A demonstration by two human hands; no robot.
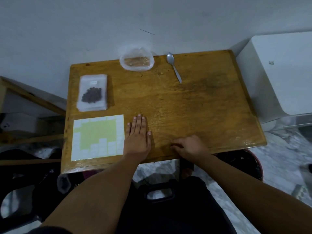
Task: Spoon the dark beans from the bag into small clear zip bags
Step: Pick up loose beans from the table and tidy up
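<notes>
A clear plastic bag (pixel 137 60) sits at the table's far edge; I see no dark beans inside it. To its right lies a metal spoon (pixel 173 66), bowl away from me. On the far left a small zip bag of dark beans (pixel 92 95) lies on a stack of clear zip bags (pixel 92 105). My left hand (pixel 137 135) rests flat on the wood beside the sticker sheet, fingers straight. My right hand (pixel 189 146) rests near the front edge, fingers loosely curled, holding nothing.
A sheet of white labels on yellow-green backing (pixel 98 137) lies at the front left of the wooden table (pixel 194 105). A white appliance (pixel 276 71) stands at the right. A wall runs behind the table. A dark bag handle (pixel 159 194) sits below me.
</notes>
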